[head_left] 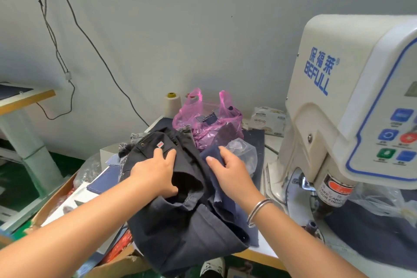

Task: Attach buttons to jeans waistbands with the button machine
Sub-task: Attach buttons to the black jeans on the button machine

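Note:
A pile of dark jeans [180,228] lies on the table's left part, hanging over its front edge. My left hand [155,171] rests on top of the pile, fingers spread flat, thumb tucked into a fold. My right hand [228,169] grips a blue denim piece [216,187] just to the right of the dark jeans. The cream button machine [352,101] stands at the right, its press head [331,194] low over dark cloth. A small red tag [160,144] shows on the top pair, beyond my left fingertips.
A pink plastic bag [203,124] with cloth and a clear bag [243,151] sit behind the pile. A thread cone [172,104] and tissue packs [267,119] stand by the wall. A cardboard box [58,198] is at the left; cables hang on the wall.

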The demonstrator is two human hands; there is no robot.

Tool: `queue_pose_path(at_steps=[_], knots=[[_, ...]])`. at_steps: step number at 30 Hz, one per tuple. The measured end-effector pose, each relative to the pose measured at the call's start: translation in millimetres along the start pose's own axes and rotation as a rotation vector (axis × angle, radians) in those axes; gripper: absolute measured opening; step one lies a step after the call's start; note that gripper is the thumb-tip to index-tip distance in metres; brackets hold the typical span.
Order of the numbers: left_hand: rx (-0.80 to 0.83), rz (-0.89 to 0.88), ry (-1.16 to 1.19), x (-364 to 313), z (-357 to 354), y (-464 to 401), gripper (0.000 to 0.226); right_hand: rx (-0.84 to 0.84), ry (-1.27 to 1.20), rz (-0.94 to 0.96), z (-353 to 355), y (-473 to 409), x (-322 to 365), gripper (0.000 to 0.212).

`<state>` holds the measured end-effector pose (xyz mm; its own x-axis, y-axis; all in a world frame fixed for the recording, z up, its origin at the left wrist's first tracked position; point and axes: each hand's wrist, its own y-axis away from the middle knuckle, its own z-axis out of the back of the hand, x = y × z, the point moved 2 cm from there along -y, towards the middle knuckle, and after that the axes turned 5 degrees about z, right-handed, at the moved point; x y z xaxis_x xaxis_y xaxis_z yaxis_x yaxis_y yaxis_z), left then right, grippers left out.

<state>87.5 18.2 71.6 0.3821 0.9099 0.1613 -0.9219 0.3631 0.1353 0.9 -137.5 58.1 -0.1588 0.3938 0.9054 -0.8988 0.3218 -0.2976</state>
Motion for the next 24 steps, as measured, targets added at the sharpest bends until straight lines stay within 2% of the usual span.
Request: queue_pose_path(at_steps=[1, 3, 5, 7, 9, 11, 13, 16, 19, 22, 24], knots=[[-0.019, 0.021, -0.019, 0.6, -1.4, -3.8, 0.091, 0.052, 0.015, 0.026, -3.7, 0.8, 1.9, 0.016], [-0.107, 0.023, -0.052, -0.6, -3.0, -6.8, 0.065, 0.138, 0.048, 0.091, -9.0, 1.6, 5.7, 0.034], [-0.245, -0.001, -0.036, -3.5, 0.6, -4.5, 0.036, 0.163, 0.072, 0.136, -12.0, 0.7, 10.0, 0.032], [-0.368, -0.022, 0.094, -2.8, 4.8, -3.2, 0.02, 0.167, -0.021, 0.143, -12.8, 0.1, 12.1, 0.025], [-0.429, -0.049, 0.428, 1.7, 10.0, -2.9, 0.025, 0.174, -0.166, 0.122, -10.7, -0.7, 14.8, 0.023], [-0.424, -0.138, 0.823, 0.9, 20.2, 1.2, 0.038, 0.199, -0.222, 0.08, -10.1, -1.3, 16.4, 0.023], [-0.487, -0.244, 1.032, -5.3, 32.6, 8.1, 0.047, 0.226, -0.225, 0.061, -13.4, -1.5, 20.0, 0.024], [-0.611, -0.31, 1.083, -15.1, 45.4, 18.7, 0.039, 0.171, -0.314, 0.137, -16.6, 0.1, 28.7, 0.028], [-0.72, -0.269, 1.094, -14.7, 53.7, 22.2, 0.033, 0.04, -0.42, 0.143, -10.2, 0.1, 39.4, 0.031], [-0.703, -0.211, 1.141, -10.4, 57.7, 26.4, 0.034, -0.04, -0.612, 0.073, -5.4, 2.0, 49.1, 0.028], [-0.69, -0.214, 1.039, -9.1, 55.6, 31.9, 0.037, -0.113, -0.764, 0.013, 0.0, 0.5, 57.9, 0.02]])
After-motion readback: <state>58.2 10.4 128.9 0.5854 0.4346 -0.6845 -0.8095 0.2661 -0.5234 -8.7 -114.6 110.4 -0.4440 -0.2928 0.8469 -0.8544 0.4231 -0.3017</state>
